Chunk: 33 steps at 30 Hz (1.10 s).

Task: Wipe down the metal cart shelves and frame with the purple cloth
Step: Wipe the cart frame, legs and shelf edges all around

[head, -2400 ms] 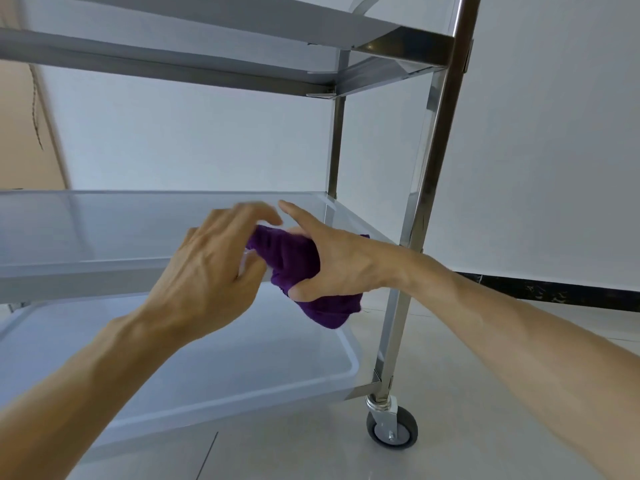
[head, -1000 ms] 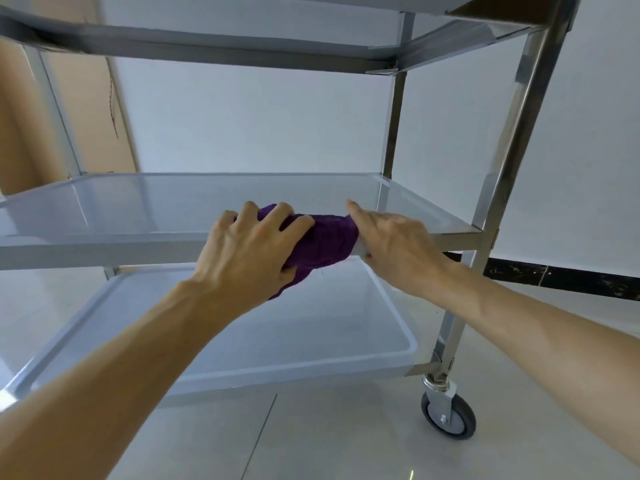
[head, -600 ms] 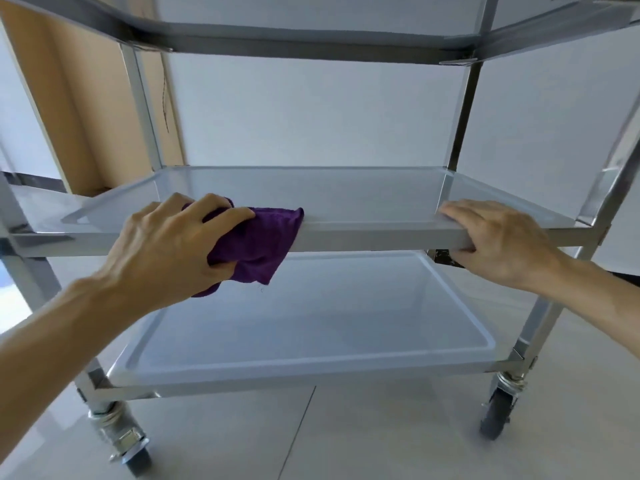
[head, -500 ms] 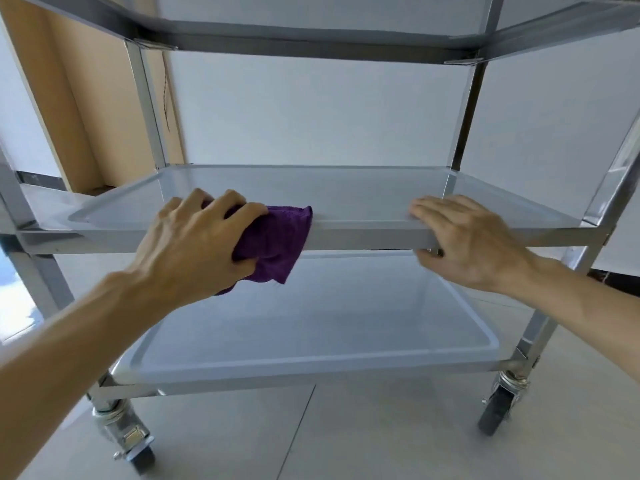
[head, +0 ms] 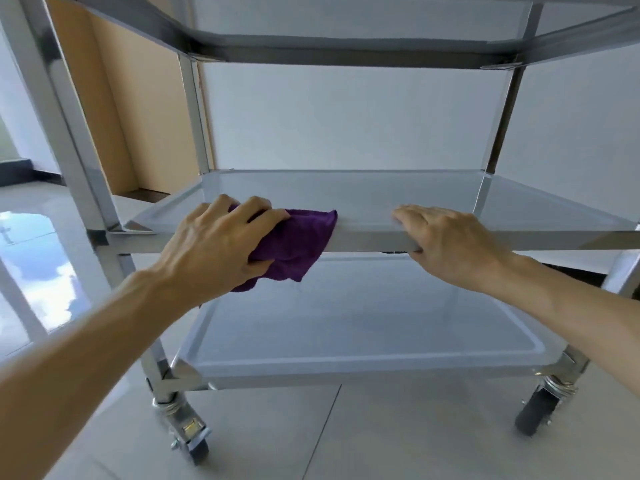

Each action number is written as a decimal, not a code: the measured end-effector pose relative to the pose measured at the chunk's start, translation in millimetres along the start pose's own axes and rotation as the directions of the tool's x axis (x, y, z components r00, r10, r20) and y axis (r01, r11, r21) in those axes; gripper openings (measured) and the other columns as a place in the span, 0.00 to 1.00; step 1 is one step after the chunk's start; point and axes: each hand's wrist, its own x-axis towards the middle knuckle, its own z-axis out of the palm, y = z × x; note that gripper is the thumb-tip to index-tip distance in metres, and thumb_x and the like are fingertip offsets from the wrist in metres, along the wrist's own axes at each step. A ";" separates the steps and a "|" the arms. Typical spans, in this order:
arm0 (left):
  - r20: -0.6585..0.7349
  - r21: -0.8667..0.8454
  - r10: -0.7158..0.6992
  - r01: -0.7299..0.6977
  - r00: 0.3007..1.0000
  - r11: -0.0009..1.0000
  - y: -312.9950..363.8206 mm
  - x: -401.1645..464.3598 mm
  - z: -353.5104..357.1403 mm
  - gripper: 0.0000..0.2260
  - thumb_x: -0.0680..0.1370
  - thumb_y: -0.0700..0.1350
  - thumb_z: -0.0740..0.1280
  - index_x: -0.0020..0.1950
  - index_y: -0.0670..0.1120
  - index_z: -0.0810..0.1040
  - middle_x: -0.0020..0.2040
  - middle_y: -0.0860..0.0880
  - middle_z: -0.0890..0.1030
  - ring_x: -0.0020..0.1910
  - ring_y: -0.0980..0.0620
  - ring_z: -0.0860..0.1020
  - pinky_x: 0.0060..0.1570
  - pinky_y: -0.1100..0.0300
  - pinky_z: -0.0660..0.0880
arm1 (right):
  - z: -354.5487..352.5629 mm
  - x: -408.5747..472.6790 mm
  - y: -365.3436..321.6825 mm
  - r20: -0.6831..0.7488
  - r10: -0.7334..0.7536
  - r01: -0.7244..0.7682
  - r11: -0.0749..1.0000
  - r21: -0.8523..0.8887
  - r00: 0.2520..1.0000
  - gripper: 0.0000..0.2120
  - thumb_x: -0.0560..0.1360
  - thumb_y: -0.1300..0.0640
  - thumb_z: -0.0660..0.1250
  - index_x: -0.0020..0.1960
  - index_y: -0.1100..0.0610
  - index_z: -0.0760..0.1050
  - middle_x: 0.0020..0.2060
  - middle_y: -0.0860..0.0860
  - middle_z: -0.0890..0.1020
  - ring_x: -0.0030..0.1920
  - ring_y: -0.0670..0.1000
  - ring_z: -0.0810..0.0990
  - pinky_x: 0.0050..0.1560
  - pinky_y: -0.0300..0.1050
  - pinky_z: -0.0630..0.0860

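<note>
Tiled floor (head: pixel 398 438) under our metal cart (head: pixel 86 188), our left hand (head: pixel 214 251) gripping the purple cloth (head: pixel 298 244) on the middle shelf (head: pixel 363 237) edge, our right hand (head: pixel 450 244) flat, fingers relaxed over that edge.

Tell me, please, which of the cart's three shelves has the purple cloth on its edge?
The middle shelf: the purple cloth drapes over its front rim.
</note>
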 end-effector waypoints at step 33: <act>-0.389 -0.553 -0.487 0.225 0.782 0.802 -38.6 -0.8 -135.9 0.20 0.73 0.40 0.73 0.61 0.56 0.76 0.57 0.65 0.74 0.58 0.51 0.74 0.56 0.53 0.74 | -71.2 35.4 -81.4 -0.056 -0.233 0.239 0.935 0.260 0.971 0.33 0.79 0.40 0.60 0.79 0.51 0.55 0.79 0.45 0.55 0.79 0.41 0.45 0.74 0.37 0.36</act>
